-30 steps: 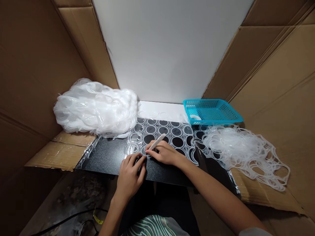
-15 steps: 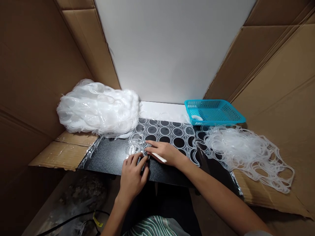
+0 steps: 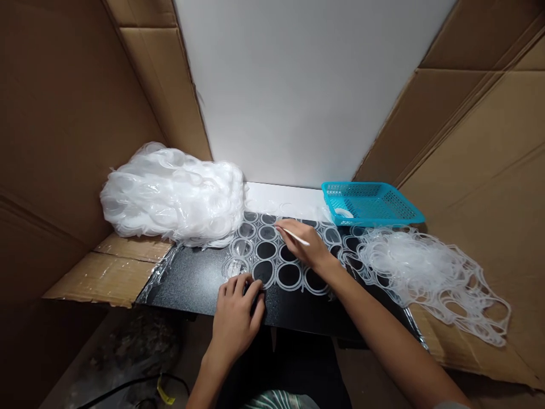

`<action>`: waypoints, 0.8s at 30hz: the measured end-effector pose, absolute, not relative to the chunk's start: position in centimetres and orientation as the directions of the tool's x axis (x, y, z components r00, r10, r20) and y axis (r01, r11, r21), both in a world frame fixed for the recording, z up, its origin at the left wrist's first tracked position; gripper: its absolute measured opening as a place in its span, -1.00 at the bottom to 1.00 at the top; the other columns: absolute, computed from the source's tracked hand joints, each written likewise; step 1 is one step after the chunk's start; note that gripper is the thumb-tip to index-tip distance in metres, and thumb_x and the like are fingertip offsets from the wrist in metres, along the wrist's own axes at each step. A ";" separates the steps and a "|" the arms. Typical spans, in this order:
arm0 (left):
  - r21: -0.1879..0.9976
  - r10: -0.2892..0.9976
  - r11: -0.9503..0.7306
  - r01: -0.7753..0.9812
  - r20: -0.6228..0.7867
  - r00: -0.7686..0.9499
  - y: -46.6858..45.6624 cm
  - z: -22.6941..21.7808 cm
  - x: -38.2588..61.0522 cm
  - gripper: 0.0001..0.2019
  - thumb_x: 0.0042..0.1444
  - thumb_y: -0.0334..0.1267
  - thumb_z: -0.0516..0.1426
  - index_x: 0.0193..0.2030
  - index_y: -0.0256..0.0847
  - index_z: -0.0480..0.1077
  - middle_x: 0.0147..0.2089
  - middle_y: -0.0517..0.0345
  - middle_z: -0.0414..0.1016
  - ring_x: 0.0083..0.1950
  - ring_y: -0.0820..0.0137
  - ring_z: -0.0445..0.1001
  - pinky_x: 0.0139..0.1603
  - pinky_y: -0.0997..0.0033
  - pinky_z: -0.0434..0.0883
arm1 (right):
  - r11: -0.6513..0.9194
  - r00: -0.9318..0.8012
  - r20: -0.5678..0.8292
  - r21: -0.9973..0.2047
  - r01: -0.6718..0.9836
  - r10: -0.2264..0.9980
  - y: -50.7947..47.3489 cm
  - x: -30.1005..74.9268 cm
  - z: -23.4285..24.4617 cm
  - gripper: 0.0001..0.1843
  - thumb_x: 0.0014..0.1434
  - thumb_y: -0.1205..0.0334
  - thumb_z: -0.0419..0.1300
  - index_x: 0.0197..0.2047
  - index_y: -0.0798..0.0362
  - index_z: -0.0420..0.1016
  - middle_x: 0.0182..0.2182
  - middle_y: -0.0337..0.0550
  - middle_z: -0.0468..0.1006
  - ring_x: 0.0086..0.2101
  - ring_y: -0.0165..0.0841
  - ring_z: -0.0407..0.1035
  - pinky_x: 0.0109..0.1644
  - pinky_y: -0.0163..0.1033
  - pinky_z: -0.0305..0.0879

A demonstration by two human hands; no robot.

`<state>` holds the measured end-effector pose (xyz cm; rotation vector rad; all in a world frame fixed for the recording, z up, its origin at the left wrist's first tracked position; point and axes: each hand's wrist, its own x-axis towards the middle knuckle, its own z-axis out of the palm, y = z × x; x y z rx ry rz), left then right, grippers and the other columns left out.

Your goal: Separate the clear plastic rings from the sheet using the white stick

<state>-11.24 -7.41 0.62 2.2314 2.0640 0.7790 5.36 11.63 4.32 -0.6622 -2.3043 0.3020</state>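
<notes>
A clear plastic sheet (image 3: 276, 265) with rows of ring outlines lies on the black table top (image 3: 187, 278). Several of its circles show dark table through them; others at the left look glossy and filled. My right hand (image 3: 304, 244) is closed around a thin white pen-like stick (image 3: 297, 236), its fingertips over the sheet's far middle rows. The far end of the stick is hidden by the fingers. At the sheet's near left edge rests my left hand (image 3: 237, 309), palm down, fingers bent and slightly apart, with nothing visible in them.
To the left is a tall pile of clear plastic sheets (image 3: 174, 196). A blue basket (image 3: 374, 218) at the back right holds a few white rings (image 3: 343, 213). Tangled cut-out plastic webbing (image 3: 421, 267) lies at the right. Cardboard walls (image 3: 481, 170) flank the table.
My right hand has moved away from me and to the right with the white stick, from the near left circles to the far rows. My left hand has stayed at the sheet's near edge.
</notes>
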 end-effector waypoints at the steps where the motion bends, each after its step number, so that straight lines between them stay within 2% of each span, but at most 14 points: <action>1: 0.351 0.929 -0.154 0.924 0.370 0.015 -7.6 0.5 -11.3 -0.82 0.34 -0.33 0.12 0.03 -0.11 0.47 0.04 0.01 0.50 0.08 0.10 0.44 0.08 0.02 0.40 | 0.863 -0.650 0.575 -0.405 0.302 0.497 11.5 4.7 4.6 -0.72 0.48 0.33 0.06 0.08 0.05 0.57 -0.02 0.01 0.66 -0.03 -0.22 0.58 0.11 -0.10 0.53; 5: 0.451 0.900 -0.246 0.858 0.435 0.029 -8.9 0.2 -12.3 -0.82 0.36 -0.36 0.10 0.01 -0.13 0.49 0.07 0.00 0.49 0.10 0.18 0.46 0.12 0.14 0.43 | 0.929 -0.848 0.481 -0.368 0.033 0.221 9.5 1.0 4.4 -0.79 0.47 0.29 0.11 0.01 0.03 0.58 -0.11 -0.07 0.69 -0.10 -0.26 0.58 0.03 -0.15 0.51; 7: 0.475 0.882 -0.229 0.850 0.471 -0.026 -9.6 0.1 -13.1 -0.83 0.36 -0.36 0.10 -0.01 -0.13 0.50 0.09 -0.01 0.49 0.12 0.19 0.47 0.14 0.17 0.44 | 0.914 -0.890 0.434 -0.402 -0.048 0.144 8.1 -0.4 3.5 -0.80 0.46 0.29 0.12 -0.04 0.03 0.59 -0.18 -0.10 0.68 -0.19 -0.30 0.57 -0.04 -0.19 0.48; 8: 0.480 0.869 -0.200 0.854 0.489 -0.072 -9.8 0.0 -13.6 -0.83 0.36 -0.36 0.11 -0.01 -0.14 0.50 0.08 -0.02 0.49 0.12 0.19 0.47 0.14 0.17 0.44 | 0.895 -0.893 0.424 -0.443 -0.056 0.154 7.5 -0.8 3.1 -0.80 0.47 0.28 0.11 -0.06 0.03 0.58 -0.16 -0.09 0.66 -0.22 -0.32 0.55 -0.07 -0.21 0.47; 11: 0.467 0.837 -0.114 0.877 0.521 -0.169 -10.0 -0.3 -14.7 -0.84 0.35 -0.36 0.12 -0.05 -0.16 0.53 0.01 -0.01 0.52 0.06 0.19 0.50 0.08 0.17 0.45 | 0.799 -0.861 0.404 -0.602 0.004 0.308 6.1 -1.0 1.9 -0.81 0.47 0.24 0.12 -0.04 0.03 0.57 -0.04 -0.04 0.57 -0.20 -0.35 0.51 -0.06 -0.24 0.45; 13: 0.431 0.830 -0.092 0.898 0.531 -0.170 -9.8 -0.6 -15.0 -0.84 0.33 -0.36 0.14 -0.07 -0.15 0.55 -0.01 0.02 0.56 0.04 0.19 0.52 0.05 0.16 0.43 | 0.725 -0.840 0.380 -0.688 0.023 0.387 5.8 -0.7 1.5 -0.84 0.46 0.23 0.13 -0.04 0.02 0.55 -0.08 -0.07 0.54 -0.17 -0.34 0.48 -0.02 -0.22 0.43; 16: 0.381 0.806 -0.072 0.922 0.567 -0.171 -9.3 -0.9 -14.8 -0.84 0.31 -0.38 0.15 -0.06 -0.13 0.55 -0.03 0.07 0.61 0.03 0.18 0.53 0.04 0.15 0.39 | 0.623 -0.830 0.338 -0.782 0.015 0.443 5.8 -0.5 1.3 -0.85 0.45 0.25 0.14 -0.09 0.01 0.55 -0.18 -0.14 0.56 -0.14 -0.31 0.47 0.04 -0.19 0.40; 20: 0.371 0.781 -0.061 0.927 0.596 -0.188 -9.0 -1.2 -14.5 -0.84 0.31 -0.39 0.15 -0.04 -0.16 0.51 -0.03 0.07 0.65 0.02 0.18 0.54 0.04 0.16 0.38 | 0.534 -0.822 0.260 -0.843 0.062 0.506 6.0 -0.5 1.5 -0.86 0.42 0.22 0.17 -0.12 0.01 0.57 -0.18 -0.15 0.60 -0.15 -0.30 0.48 0.06 -0.15 0.39; 24: 0.364 0.779 -0.069 0.929 0.601 -0.178 -9.1 -1.2 -14.6 -0.84 0.31 -0.39 0.15 -0.03 -0.17 0.50 -0.02 0.08 0.67 0.02 0.17 0.54 0.05 0.15 0.37 | 0.528 -0.833 0.240 -0.846 0.073 0.499 5.9 -0.4 1.6 -0.86 0.40 0.21 0.18 -0.11 0.00 0.59 -0.16 -0.15 0.60 -0.13 -0.28 0.48 0.07 -0.15 0.38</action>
